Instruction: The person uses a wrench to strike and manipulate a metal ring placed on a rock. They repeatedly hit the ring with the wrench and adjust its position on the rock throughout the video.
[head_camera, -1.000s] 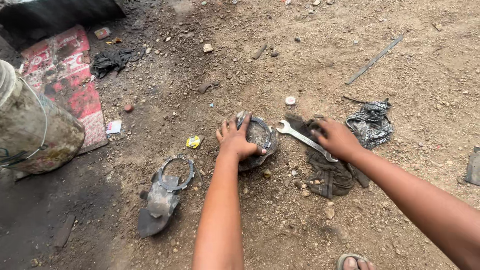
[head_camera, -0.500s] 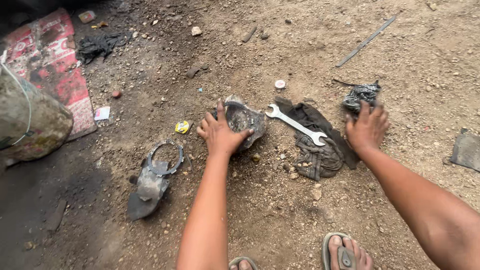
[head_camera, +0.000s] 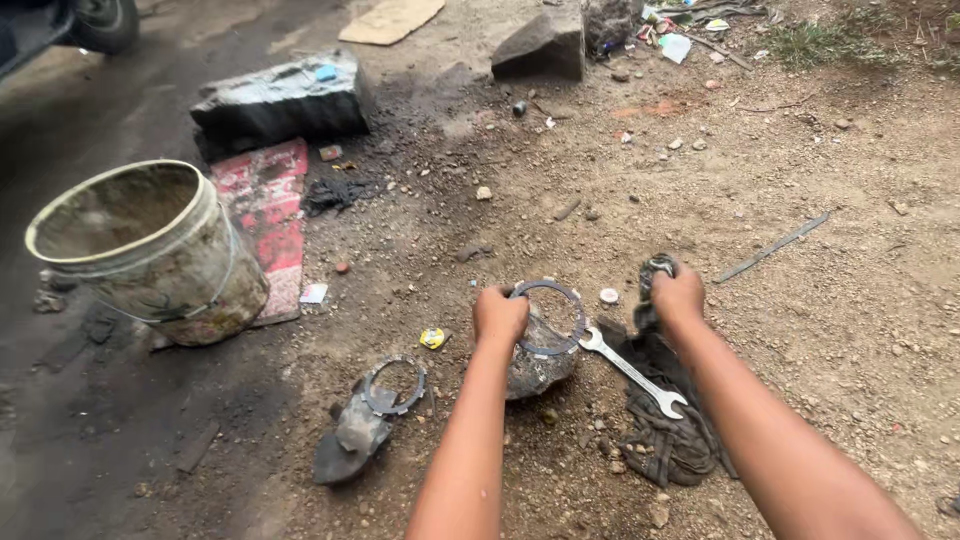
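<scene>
Head view, change: the camera has tipped up since the earlier frame, so the bucket, the stone slabs and more of the ground now show; both hands sit further from the body.
Left hand (head_camera: 499, 316): closed around the rim of a thin metal ring (head_camera: 548, 317), which it now lifts on edge; earlier it pressed flat on the greasy part below.
Right hand (head_camera: 679, 297): has moved off the ground and now grips a small dark round part (head_camera: 655, 268) at the far end of the rag.
Greasy part (head_camera: 537, 367): lumpy, dirt-caked metal, right under the ring.
Wrench (head_camera: 632, 371): bright steel, open-ended, lying slantwise across the rag between the two arms.
Rag (head_camera: 668, 430): dark, oily, crumpled cloth on the dirt.
Second part (head_camera: 366, 425): grimy metal piece with rings stacked on it, left of the left arm.
Bucket (head_camera: 150, 250): round, plastic, mud-smeared, tilted, near the left edge of the ground.
Sign board (head_camera: 267, 205): flat, red and white, printed, lying behind the bucket.
Yellow wrapper (head_camera: 432, 338): small, crumpled, between the second part and the left hand.
</scene>
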